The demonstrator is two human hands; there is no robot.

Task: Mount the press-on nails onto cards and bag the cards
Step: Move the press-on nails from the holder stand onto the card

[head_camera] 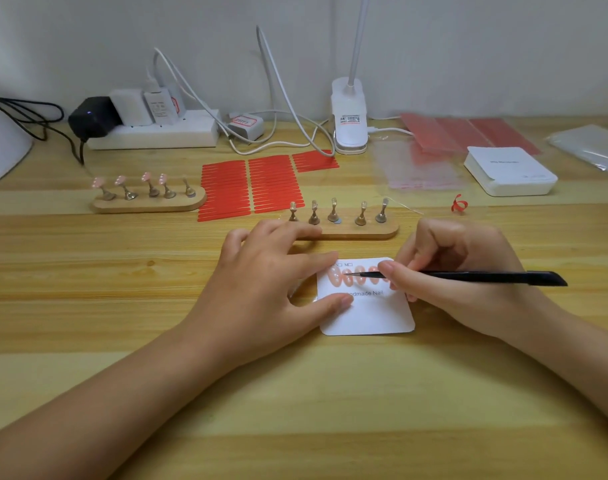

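Observation:
A white card (371, 315) printed "Handmade Nail" lies on the wooden table. Several pink press-on nails (354, 277) sit in a row near its top edge. My left hand (261, 282) rests on the card's left side, thumb and fingers pressing it flat. My right hand (451, 268) grips black tweezers (468, 277), whose tip touches the row of nails. A wooden stand (361, 232) with bare metal holders is just behind the card. A second stand (146, 202) at the left carries several pink nails.
Red adhesive strip sheets (254, 185) lie behind the stands. A stack of white cards (510, 171) and clear bags (416, 164) sit at the back right. A power strip (157, 133), cables and a clip lamp (349, 119) line the wall. A red strip scrap (459, 204) lies nearby.

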